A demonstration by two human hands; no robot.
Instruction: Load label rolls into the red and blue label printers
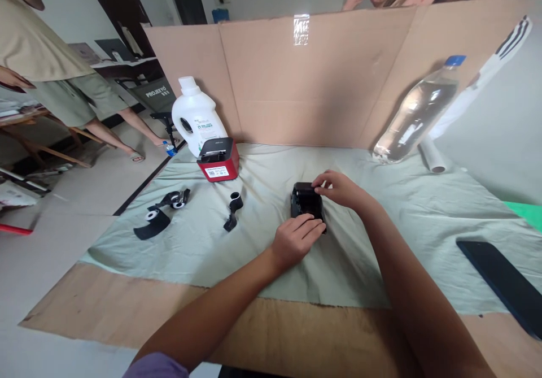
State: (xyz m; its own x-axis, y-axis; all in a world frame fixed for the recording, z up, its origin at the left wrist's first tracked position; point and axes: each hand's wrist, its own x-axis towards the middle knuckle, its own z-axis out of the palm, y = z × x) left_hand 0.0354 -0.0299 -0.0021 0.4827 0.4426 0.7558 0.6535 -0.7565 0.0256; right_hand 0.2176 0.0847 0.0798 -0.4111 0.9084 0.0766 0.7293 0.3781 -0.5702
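Observation:
A small black portable printer (308,201) lies on the cloth at mid-table, its compartment exposed. My left hand (297,237) grips its near end, fingers laid across the edge and thumb hidden. At the far right corner, my right hand (339,189) pinches the raised lid (304,187) between thumb and fingers. To the left, a black roll (235,200) stands with a loose strip trailing from it. Farther left are another black roll (153,222) with a white core and a tangled black strip (173,198).
A red-and-black printer (220,166) stands before a white detergent bottle (197,112). A cardboard panel (305,90) borders the back. At right are a clear water bottle (419,112), a white tube (432,156) and a dark phone (502,282). Another person (46,56) stands at left.

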